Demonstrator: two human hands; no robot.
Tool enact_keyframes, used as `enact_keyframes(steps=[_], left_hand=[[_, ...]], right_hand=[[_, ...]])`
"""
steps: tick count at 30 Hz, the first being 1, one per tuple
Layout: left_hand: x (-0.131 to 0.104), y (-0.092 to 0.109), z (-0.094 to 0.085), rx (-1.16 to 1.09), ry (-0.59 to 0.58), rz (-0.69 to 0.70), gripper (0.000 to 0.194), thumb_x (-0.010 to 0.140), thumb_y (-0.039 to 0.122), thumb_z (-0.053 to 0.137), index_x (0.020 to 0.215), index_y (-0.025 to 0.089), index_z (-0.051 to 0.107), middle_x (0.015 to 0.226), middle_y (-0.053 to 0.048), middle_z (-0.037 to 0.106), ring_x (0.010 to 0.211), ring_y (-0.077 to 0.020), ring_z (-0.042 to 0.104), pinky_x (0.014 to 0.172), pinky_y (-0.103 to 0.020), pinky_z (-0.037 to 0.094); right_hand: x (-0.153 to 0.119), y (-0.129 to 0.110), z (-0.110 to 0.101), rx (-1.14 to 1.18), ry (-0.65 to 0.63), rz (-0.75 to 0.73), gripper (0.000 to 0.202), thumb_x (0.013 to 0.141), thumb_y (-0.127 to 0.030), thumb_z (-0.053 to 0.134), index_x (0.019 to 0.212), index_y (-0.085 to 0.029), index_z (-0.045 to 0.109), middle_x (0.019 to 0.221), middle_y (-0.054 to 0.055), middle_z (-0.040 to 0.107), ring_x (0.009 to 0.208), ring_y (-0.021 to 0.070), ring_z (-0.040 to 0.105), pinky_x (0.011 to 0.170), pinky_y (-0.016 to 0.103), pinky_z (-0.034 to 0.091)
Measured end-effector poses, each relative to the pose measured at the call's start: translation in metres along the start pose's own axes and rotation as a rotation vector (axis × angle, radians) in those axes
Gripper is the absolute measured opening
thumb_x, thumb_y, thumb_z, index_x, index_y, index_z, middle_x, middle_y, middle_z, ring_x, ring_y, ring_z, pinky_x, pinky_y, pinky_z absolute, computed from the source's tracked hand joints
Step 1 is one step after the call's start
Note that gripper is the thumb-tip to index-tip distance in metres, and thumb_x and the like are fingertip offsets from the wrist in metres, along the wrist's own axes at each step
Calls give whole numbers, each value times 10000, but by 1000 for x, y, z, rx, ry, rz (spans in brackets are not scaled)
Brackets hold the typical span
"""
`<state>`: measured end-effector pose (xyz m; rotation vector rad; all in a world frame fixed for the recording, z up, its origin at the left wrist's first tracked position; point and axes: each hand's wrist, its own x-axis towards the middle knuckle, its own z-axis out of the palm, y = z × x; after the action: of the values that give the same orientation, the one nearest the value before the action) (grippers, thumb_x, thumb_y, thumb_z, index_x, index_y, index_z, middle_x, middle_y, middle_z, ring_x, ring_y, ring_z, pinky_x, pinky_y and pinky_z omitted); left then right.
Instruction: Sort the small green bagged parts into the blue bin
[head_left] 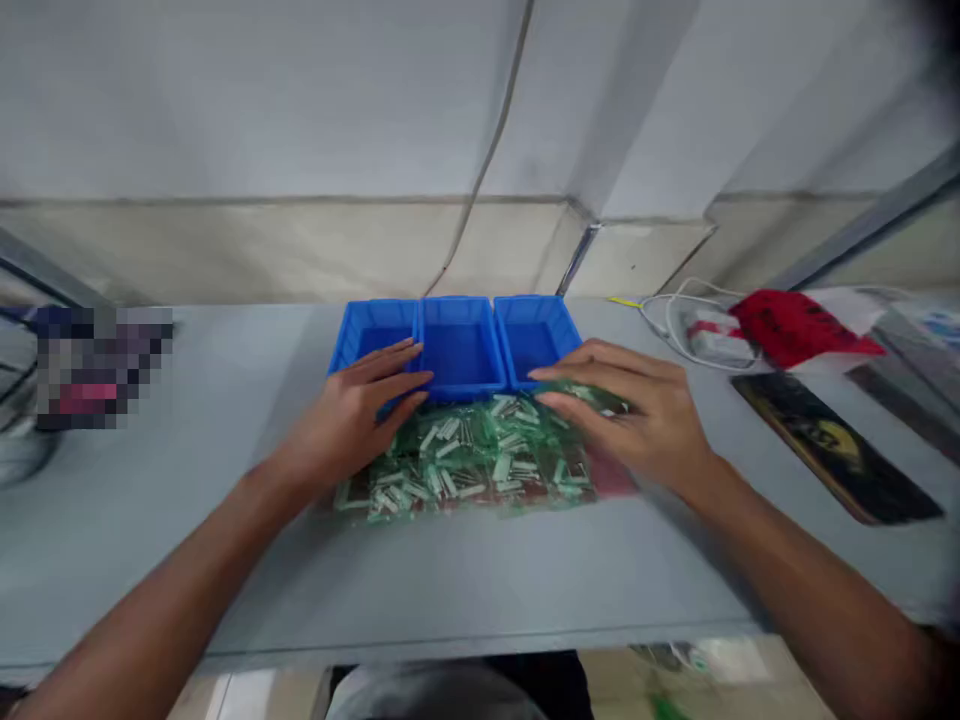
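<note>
Three blue bins [463, 388] stand side by side on the grey table. Directly in front of them lie green see-through plastic packets [457, 455] filled with small white stick-like pieces and what look like screws. My left hand [352, 410] stretches its fingers over the front of the left bin and the packets' left end, holding nothing that I can see. At the right end, my right hand [645, 405] curls its thumb and fingers round a green plastic packet [589, 395]. Its palm hides part of that packet. Something reddish shows beneath the packets near this hand.
On the right lie a dark flat case [832, 445], a red packet [802, 328] and a white adapter with a cable [716, 338]. A blurred-out item [101, 375] sits at the far left. Behind the table [480, 600] rises a wall with a hanging cable [491, 150].
</note>
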<state>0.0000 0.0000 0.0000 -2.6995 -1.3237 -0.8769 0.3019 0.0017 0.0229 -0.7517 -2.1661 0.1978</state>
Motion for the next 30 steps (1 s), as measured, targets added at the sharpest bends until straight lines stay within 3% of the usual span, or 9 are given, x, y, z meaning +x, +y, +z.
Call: enact_keyframes(steps=[3, 6, 8, 10, 15, 17, 22, 26, 30], left_hand=[[-1, -2, -1, -32, 4, 25, 278, 989, 302, 574, 1157, 162, 746, 1360, -108, 655, 1318, -262, 603, 1127, -436, 532], [-1, -5, 0, -51, 11, 57, 264, 991, 290, 572, 1152, 171, 744, 1354, -101, 661, 1338, -257, 586, 1132, -451, 529], [-1, -6, 0, -50, 18, 73, 257, 992, 292, 570, 1146, 180, 743, 1351, -96, 664, 1338, -260, 586, 1123, -467, 535], [-1, -7, 1, -42, 28, 86, 250, 985, 309, 585, 1128, 184, 747, 1338, -94, 673, 1325, -266, 597, 1115, -479, 540], [-1, -10, 2, -17, 37, 127, 227, 969, 290, 615, 1123, 189, 748, 1297, -95, 697, 1304, -261, 613, 1099, -469, 549], [0, -11, 2, -22, 44, 132, 211, 971, 271, 612, 1111, 199, 752, 1279, -87, 708, 1290, -260, 624, 1086, -474, 558], [1, -12, 2, -52, 46, 115, 201, 961, 278, 629, 1098, 215, 760, 1263, -86, 715, 1252, -265, 652, 1064, -481, 575], [0, -11, 2, -67, 50, 111, 186, 951, 251, 637, 1083, 231, 766, 1269, -71, 713, 1253, -263, 652, 1069, -472, 575], [-1, -13, 5, -80, 55, 92, 186, 946, 250, 646, 1089, 242, 764, 1277, -55, 710, 1283, -258, 631, 1092, -461, 561]], right_hand=[[0, -2, 14, -159, -30, -4, 285, 939, -270, 680, 1182, -130, 733, 989, 100, 686, 775, 154, 652, 685, 291, 532], [0, -6, 26, -295, -186, -50, 445, 970, -457, 584, 1303, -177, 680, 1141, 141, 669, 802, 192, 657, 647, 333, 543], [0, -9, 28, -291, -291, -94, 601, 955, -600, 504, 1382, -196, 626, 1228, 169, 640, 924, 250, 657, 718, 400, 568], [0, -10, 25, -188, -314, -95, 684, 952, -666, 438, 1418, -190, 595, 1276, 178, 615, 1086, 293, 622, 857, 466, 564], [11, 6, 12, -140, -165, 42, 395, 1026, -412, 503, 1291, -192, 694, 1287, 141, 658, 1202, 268, 624, 1028, 456, 521], [19, 17, 11, -211, -204, 79, 337, 1013, -342, 545, 1268, -198, 712, 1344, 133, 663, 1269, 282, 615, 1076, 473, 502], [32, 31, 12, -154, -443, 116, 332, 982, -359, 618, 1275, -232, 708, 1366, 110, 656, 1341, 280, 575, 1121, 456, 481], [28, 28, 14, -115, -421, 156, 372, 942, -403, 675, 1274, -239, 705, 1461, 133, 549, 1386, 300, 517, 1151, 463, 450], [21, 25, 21, -34, -317, 182, 343, 919, -375, 709, 1225, -222, 732, 1359, 124, 642, 1347, 291, 552, 1144, 415, 469]])
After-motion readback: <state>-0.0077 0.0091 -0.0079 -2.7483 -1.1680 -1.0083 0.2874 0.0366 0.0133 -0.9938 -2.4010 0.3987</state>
